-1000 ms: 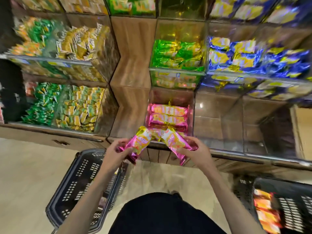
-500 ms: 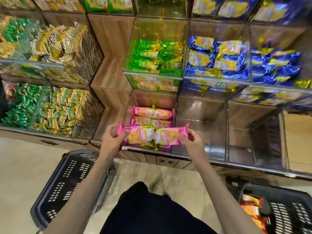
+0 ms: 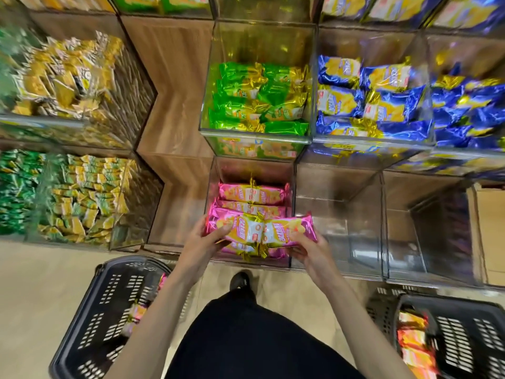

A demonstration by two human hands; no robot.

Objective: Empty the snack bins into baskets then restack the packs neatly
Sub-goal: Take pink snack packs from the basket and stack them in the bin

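Two pink snack packs lie end to end over the front of a clear bin (image 3: 211, 184). My left hand (image 3: 200, 246) grips the left pack (image 3: 237, 228), and my right hand (image 3: 310, 251) grips the right pack (image 3: 287, 231). Behind them in the same bin lie more pink packs (image 3: 252, 194), stacked flat. More pink packs show under the held ones at the bin's front. A black basket (image 3: 90, 324) on the floor at lower left holds a few pink packs. A second black basket (image 3: 461, 335) at lower right holds orange packs.
Clear bins beside the pink one at the right (image 3: 338, 214) hold nothing. Above are bins of green packs (image 3: 259, 99) and blue packs (image 3: 371, 97). Yellow and green snack bins (image 3: 71, 192) fill the left. My shoe (image 3: 240, 279) stands on the floor between the baskets.
Both hands have lifted the two pink packs from above the basket up to the bin's front and turned them flat, end to end. The view has tilted closer to the shelf.
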